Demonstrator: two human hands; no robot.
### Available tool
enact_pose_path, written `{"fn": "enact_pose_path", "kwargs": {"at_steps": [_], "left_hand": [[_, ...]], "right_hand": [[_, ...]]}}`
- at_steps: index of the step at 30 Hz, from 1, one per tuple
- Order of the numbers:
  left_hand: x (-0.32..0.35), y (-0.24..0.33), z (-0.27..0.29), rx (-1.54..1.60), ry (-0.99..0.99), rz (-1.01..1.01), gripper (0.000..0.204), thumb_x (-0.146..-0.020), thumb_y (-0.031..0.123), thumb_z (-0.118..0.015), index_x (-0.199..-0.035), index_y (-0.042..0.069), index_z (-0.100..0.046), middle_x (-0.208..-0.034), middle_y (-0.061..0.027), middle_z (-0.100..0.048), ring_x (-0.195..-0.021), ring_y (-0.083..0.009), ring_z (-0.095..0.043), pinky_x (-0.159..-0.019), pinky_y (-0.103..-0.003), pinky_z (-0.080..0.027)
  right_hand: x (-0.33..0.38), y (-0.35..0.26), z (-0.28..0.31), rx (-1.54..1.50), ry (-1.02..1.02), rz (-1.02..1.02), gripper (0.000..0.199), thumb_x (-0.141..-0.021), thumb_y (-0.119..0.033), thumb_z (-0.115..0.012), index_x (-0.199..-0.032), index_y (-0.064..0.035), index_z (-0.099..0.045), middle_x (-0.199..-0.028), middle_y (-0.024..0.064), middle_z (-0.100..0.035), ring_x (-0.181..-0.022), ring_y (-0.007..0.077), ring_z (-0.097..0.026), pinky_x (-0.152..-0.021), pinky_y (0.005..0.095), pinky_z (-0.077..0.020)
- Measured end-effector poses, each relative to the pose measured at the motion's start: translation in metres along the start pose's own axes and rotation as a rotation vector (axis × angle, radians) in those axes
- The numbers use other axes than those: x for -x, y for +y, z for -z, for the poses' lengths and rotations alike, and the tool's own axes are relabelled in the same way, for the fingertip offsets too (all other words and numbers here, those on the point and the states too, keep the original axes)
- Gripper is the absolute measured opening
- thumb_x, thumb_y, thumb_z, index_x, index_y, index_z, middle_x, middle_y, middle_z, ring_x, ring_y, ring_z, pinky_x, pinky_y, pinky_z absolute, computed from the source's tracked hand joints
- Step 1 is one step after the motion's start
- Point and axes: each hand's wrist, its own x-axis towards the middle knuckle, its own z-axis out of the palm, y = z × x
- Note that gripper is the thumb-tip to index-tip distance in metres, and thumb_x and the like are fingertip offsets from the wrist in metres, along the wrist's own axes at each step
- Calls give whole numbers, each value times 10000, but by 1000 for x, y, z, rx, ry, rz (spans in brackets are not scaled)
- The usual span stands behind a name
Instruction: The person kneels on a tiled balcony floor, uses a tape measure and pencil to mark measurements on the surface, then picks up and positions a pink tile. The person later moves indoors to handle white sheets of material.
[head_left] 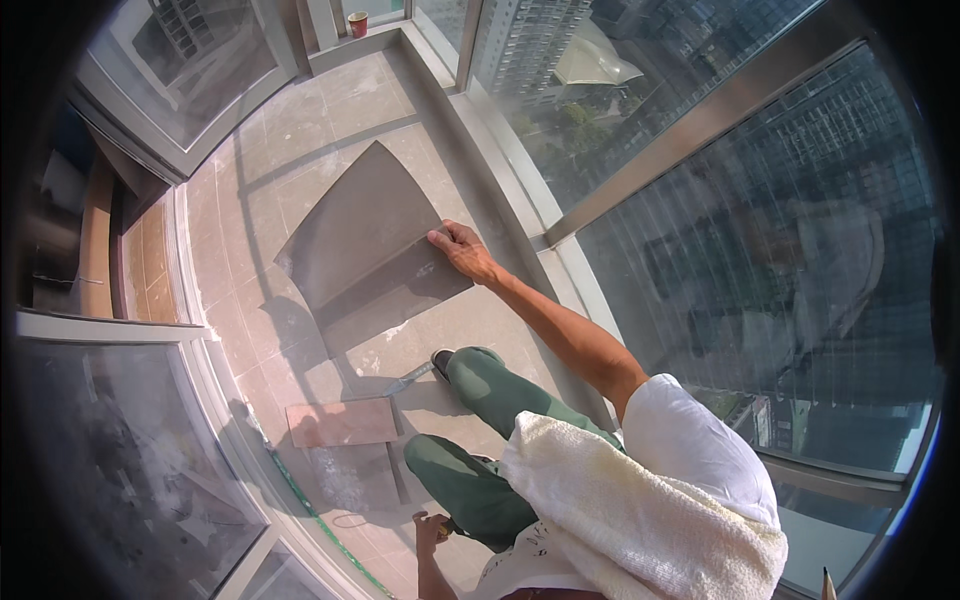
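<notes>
Right hand [462,250] fingers curled over the right edge of the large grey square floor tile [365,232], tipping it up off the tiled floor [250,200]. Left hand [430,527] low by the knee; can't tell its grip.

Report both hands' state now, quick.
Left hand: closed on a small object, which cannot be identified.
Right hand: fingers gripping the edge of the large grey tile.

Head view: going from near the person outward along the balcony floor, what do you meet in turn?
Left hand by the knee → small reddish tile → trowel → large grey tile, tilted up by the right hand → red cup on the far ledge.
</notes>
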Motion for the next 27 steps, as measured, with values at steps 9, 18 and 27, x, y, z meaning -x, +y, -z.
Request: {"fn": "enact_pose_path", "kwargs": {"at_steps": [9, 18, 27], "left_hand": [[158, 357, 64, 192, -259, 125, 311, -735, 134, -619, -1033, 86, -543, -989, -91, -532, -947, -265, -572, -870, -510, -486], [218, 576, -23, 364, -652, -12, 642, -855, 567, -542, -1254, 73, -451, -813, -90, -566, -775, -249, -577, -945, -538, -442], [238, 705, -47, 282, -580, -63, 806, -794, 799, -423, -1240, 130, -377, -710, -76, -518, -665, -239, -556, -882, -500, -465]], "right_hand": [[135, -136, 28, -492, 298, -280, 279, -945, -269, -563, -1080, -26, -594, -921, 43, -616, -819, 110, -547, -720, 285, -462], [96, -170, 13, -621, 327, -402, 571, -906, -296, -632, -1344, 11, -435, -871, 52, -579, -794, 117, -517, -704, 274, -434], [69, -241, 62, -785, 158, -349, 820, -864, -320, -678, -1447, 55, -240, -716, 18, -482, -595, 93, -436, -487, 269, -359]]}}
